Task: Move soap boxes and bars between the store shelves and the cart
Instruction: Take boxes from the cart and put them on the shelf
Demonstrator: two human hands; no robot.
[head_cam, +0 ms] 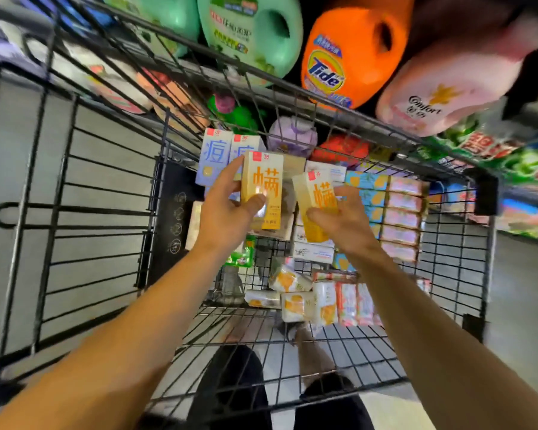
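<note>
There is only 1 view, from a wide-angle camera worn on the person's head. It looks forward and steeply down into the wire cart (112,212), close enough that both forearms run in from the bottom edge. The detergent jugs (351,57) on the shelf bend across the top edge, and the person's feet show through the cart's floor.

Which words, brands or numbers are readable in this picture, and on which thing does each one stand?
"Tide": orange jug.
"Comfort": pink bottle.
"螨": yellow box in left hand, and yellow box in right hand.
"痘": blue box.
"35": red tags on these boxes, barely legible.
Green jug label and cart soap bars: too blurred.
</note>
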